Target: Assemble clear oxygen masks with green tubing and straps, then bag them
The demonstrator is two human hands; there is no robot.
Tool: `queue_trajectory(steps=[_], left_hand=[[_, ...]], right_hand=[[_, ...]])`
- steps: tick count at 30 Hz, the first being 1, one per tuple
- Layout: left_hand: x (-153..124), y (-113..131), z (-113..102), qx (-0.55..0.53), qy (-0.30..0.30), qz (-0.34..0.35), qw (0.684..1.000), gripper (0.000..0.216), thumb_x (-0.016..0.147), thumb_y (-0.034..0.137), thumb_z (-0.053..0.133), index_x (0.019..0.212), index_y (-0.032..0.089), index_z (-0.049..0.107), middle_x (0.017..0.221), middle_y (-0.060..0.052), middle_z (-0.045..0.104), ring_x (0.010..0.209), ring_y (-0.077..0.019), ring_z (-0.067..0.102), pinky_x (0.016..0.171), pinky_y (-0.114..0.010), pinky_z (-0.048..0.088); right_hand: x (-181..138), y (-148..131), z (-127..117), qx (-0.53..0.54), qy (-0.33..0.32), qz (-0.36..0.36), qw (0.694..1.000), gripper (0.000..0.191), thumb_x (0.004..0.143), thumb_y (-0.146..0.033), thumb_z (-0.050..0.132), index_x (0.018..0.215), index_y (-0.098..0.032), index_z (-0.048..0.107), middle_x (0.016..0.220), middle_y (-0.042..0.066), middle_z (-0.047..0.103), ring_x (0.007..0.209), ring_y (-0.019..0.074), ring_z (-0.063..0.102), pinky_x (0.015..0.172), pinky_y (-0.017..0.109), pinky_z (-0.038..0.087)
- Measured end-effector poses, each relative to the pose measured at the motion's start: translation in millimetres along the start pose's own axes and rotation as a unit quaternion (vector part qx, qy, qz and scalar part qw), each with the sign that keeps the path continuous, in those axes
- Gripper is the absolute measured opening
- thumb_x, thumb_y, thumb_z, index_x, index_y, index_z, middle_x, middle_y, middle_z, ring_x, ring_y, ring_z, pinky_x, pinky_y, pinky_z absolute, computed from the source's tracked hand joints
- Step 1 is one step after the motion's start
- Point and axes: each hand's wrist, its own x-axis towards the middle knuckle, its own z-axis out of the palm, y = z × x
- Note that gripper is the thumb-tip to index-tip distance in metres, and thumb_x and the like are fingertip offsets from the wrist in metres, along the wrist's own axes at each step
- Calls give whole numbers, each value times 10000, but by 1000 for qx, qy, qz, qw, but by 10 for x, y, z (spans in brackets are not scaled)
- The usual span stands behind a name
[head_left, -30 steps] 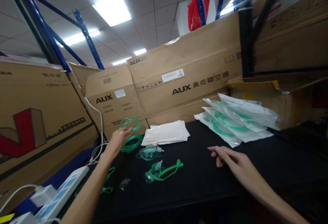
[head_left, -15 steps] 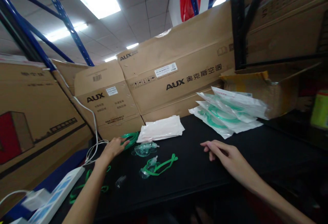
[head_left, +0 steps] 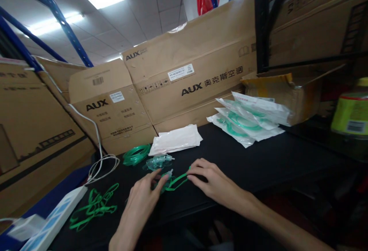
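Note:
A clear oxygen mask (head_left: 167, 180) with a green elastic strap (head_left: 178, 181) lies near the front of the black tabletop. My left hand (head_left: 145, 189) has its thumb and fingers closed around the mask's left side, covering part of it. Between the fingertips of my right hand (head_left: 208, 178) is the far end of the strap, drawn out to the right. Just behind, another clear mask (head_left: 158, 161) rests on the table. Beyond my left hand sits a coil of green tubing (head_left: 136, 155), touched by neither hand.
Loose green straps (head_left: 96, 207) lie at left, beside a white power strip (head_left: 57, 216) and cable. Flat white packets (head_left: 176, 140) sit at the back. Bagged green tubing sets (head_left: 244, 122) are stacked at right before an open carton (head_left: 304, 97). Large cardboard boxes (head_left: 161, 105) stand behind.
My left hand has left the green tubing coil and come forward to the mask. My right hand has moved left and pinched the strap. The view has shifted slightly rightward.

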Motion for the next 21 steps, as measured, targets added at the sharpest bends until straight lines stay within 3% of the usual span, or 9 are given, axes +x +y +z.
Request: queue_trajectory(steps=[3, 6, 10, 14, 17, 19, 21], left_hand=[[42, -79, 153, -58, 0, 24, 998, 495, 841, 548, 650, 1205, 224, 735, 1088, -113, 776, 971, -309, 735, 858, -407, 565], [79, -119, 310, -151, 7, 95, 984, 501, 804, 494, 738, 1251, 269, 704, 1172, -85, 734, 1024, -274, 719, 884, -390, 579], [74, 3, 474, -241, 26, 189, 952, 461, 856, 387, 738, 1304, 325, 654, 1262, -53, 674, 1178, -239, 656, 1009, -395, 543], [105, 178, 576, -281, 117, 226, 925, 451, 885, 351, 720, 1321, 320, 609, 1328, -55, 618, 1262, -239, 596, 1071, -413, 506], [130, 253, 627, -334, 208, 183, 901, 476, 836, 383, 775, 1251, 262, 576, 1279, -72, 608, 1214, -242, 607, 1044, -404, 521], [130, 281, 638, -340, 212, 156, 903, 415, 825, 405, 784, 1151, 233, 594, 1158, -65, 641, 1079, -226, 650, 954, -364, 552], [116, 304, 628, -325, 161, 166, 917, 271, 868, 407, 738, 1040, 219, 649, 1057, -58, 671, 978, -213, 661, 884, -333, 548]], right_hand=[[156, 40, 147, -29, -1, -8, 1000, 286, 964, -308, 649, 1222, -205, 717, 1158, 117, 721, 1135, 263, 604, 1008, 420, 467], [273, 99, 156, -30, -40, 16, 999, 473, 951, -416, 653, 1360, -179, 636, 1239, 165, 702, 1204, 312, 592, 1035, 478, 455], [339, 149, 71, 24, -94, 36, 995, 409, 927, -414, 675, 1288, -222, 695, 1214, 124, 732, 1155, 302, 650, 1017, 438, 474], [307, 157, 14, 152, -22, 72, 985, 264, 925, -361, 668, 1136, -221, 746, 1120, 67, 771, 1064, 249, 701, 971, 371, 503], [255, 141, -20, 219, 65, 129, 965, 287, 901, -408, 691, 1071, -179, 717, 1001, 68, 765, 966, 225, 706, 892, 352, 528], [213, 121, -51, 270, 79, 152, 948, 337, 873, -453, 714, 1057, -173, 678, 942, 53, 737, 919, 207, 699, 848, 335, 534], [159, 95, -88, 324, 59, 169, 929, 378, 846, -481, 740, 1051, -182, 632, 925, 35, 710, 908, 192, 694, 838, 320, 532]])
